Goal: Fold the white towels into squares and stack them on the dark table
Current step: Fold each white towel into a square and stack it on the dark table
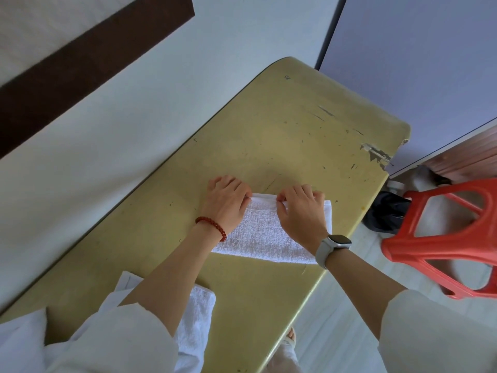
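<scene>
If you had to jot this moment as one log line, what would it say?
step: folding towel | left hand: pinches far edge | right hand: pinches far edge | table: second towel near person

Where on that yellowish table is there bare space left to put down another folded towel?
The widest bare patch of the table lies beyond the hands, up to its chipped far corner. A narrower strip runs along the left edge. It is crowded where the left hand and right hand pinch the towel, and nearer, by the second towel.
</scene>
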Motion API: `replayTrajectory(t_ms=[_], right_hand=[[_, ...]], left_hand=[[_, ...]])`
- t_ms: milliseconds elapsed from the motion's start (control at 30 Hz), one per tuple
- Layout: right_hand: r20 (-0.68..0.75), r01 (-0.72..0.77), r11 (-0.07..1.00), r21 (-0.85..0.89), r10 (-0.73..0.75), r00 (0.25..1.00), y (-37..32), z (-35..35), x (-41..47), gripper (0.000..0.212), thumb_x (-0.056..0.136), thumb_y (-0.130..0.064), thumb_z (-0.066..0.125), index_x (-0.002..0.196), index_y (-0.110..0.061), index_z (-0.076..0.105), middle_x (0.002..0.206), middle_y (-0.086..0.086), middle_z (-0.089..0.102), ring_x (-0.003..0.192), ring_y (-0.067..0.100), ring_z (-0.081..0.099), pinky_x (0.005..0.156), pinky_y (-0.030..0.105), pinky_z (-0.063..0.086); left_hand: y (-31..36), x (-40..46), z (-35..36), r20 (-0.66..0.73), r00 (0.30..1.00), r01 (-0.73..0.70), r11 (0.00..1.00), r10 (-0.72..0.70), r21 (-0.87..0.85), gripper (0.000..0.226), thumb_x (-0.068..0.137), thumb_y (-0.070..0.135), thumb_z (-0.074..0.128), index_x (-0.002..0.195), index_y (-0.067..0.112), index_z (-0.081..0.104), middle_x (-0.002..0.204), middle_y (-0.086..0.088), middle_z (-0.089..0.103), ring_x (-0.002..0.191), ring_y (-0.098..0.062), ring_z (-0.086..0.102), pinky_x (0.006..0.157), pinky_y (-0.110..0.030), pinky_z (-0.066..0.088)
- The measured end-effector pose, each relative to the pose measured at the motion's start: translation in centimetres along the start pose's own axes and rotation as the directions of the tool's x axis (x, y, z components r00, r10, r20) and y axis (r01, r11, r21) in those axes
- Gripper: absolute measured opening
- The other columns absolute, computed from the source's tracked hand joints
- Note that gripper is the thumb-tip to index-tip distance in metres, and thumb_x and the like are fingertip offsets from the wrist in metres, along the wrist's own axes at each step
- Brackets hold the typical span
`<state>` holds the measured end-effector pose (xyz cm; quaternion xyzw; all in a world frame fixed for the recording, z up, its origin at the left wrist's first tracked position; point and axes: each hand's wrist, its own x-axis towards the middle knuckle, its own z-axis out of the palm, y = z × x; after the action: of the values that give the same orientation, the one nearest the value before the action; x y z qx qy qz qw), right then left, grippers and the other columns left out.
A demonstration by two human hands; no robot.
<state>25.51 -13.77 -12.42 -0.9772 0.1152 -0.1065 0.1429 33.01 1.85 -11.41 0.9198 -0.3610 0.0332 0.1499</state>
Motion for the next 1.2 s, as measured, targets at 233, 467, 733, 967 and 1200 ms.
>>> replayTrajectory(t_ms=[233,467,733,967,1200], right_hand=[[-0.046,-0.058,0.998,0.007,0.059,0.997,0.0,0.5,0.5,0.014,0.078,-0.013,0.048,0.068,-0.013,0.058,0.061,0.0,0.057,0.062,0.025,0.051,0.066,0.032,0.031],[-0.014,-0.09,0.996,-0.024,0.09,0.996,-0.3,0.9,0.9,0.011,0.076,-0.009,0.053,0.068,-0.012,0.059,0.06,0.002,0.057,0.059,0.026,0.052,0.064,0.035,0.037],[-0.038,-0.091,0.996,-0.017,0.09,0.995,-0.3,1.2,1.3,0.008,0.073,-0.008,0.055,0.069,-0.012,0.061,0.062,0.003,0.057,0.055,0.027,0.052,0.063,0.034,0.038],[-0.15,0.05,0.998,-0.041,-0.056,0.987,0.3,-0.1,0.1,0.021,0.078,-0.007,0.046,0.084,-0.011,0.065,0.089,0.005,0.064,0.082,0.026,0.061,0.078,0.039,0.04],[-0.028,0.179,0.966,-0.185,-0.187,0.982,2.0,0.0,-4.7,0.042,0.076,0.002,0.039,0.112,0.0,0.06,0.122,0.016,0.059,0.12,0.033,0.052,0.108,0.05,0.025]], left_hand=[[0.2,0.5,0.2,-0.023,0.998,0.065,0.997,-0.066,-0.041,0.01,0.075,0.008,0.071,0.071,0.016,0.065,0.068,0.002,0.065,0.074,-0.024,0.062,0.076,-0.038,0.047],[0.8,1.2,0.8,0.111,0.967,0.238,0.969,-0.231,-0.058,0.018,0.09,0.014,0.049,0.089,0.013,0.067,0.09,-0.003,0.066,0.099,-0.026,0.052,0.095,-0.037,0.026],[1.7,2.2,0.2,0.208,0.943,0.233,0.962,-0.259,0.14,0.025,0.092,0.019,0.037,0.103,0.018,0.06,0.106,0.002,0.059,0.114,-0.02,0.041,0.105,-0.037,0.018],[1.6,1.4,0.0,-0.044,0.963,0.27,0.959,-0.267,0.085,0.019,0.08,0.007,0.058,0.096,0.016,0.064,0.1,-0.002,0.064,0.097,-0.026,0.059,0.098,-0.049,0.036],[2.8,-3.2,1.0,0.121,0.988,0.082,0.989,-0.097,0.124,0.042,0.09,0.027,0.032,0.12,0.014,0.059,0.124,-0.006,0.06,0.121,-0.027,0.052,0.102,-0.059,0.031]])
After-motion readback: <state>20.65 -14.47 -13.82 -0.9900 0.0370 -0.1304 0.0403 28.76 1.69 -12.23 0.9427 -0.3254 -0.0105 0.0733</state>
